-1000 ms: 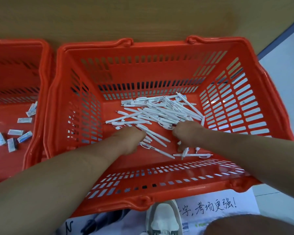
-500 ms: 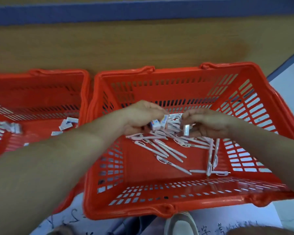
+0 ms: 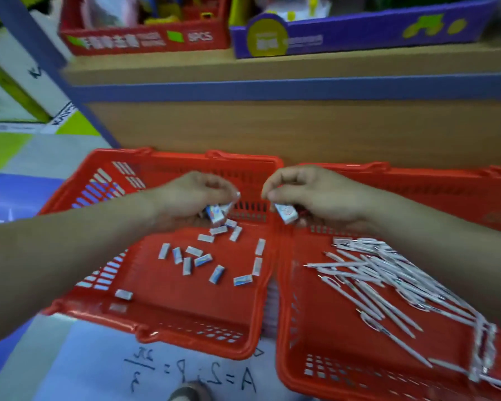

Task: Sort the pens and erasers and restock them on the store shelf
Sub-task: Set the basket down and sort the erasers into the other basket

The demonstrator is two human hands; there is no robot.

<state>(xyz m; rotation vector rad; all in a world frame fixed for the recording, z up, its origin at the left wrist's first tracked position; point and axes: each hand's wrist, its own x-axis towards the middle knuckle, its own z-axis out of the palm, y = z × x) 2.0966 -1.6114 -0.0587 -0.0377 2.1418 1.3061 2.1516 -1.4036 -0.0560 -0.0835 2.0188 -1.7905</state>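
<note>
Head view: two red baskets are seen side by side on the floor, below the store shelf (image 3: 272, 66).
Grip, left: the left hand (image 3: 197, 198) is curled, and its grip is closed on a few held erasers (image 3: 216, 214) above the far end of the left basket (image 3: 185, 308).
Grip, right: a single eraser (image 3: 286, 213) is pinched between thumb and fingers of the right hand (image 3: 310, 195), over the rims where the two baskets meet.
Erasers: the loose erasers (image 3: 203, 260) are scattered across the left basket's bottom.
Pens: the pens (image 3: 388, 276) are piled in the right basket (image 3: 324, 337); no eraser can be made out among them, though the picture is blurred.
Done: sorting is judged nearly finished.
Left: the held pieces are yet to be dropped in, and restocking the shelf is judged not yet begun.
</note>
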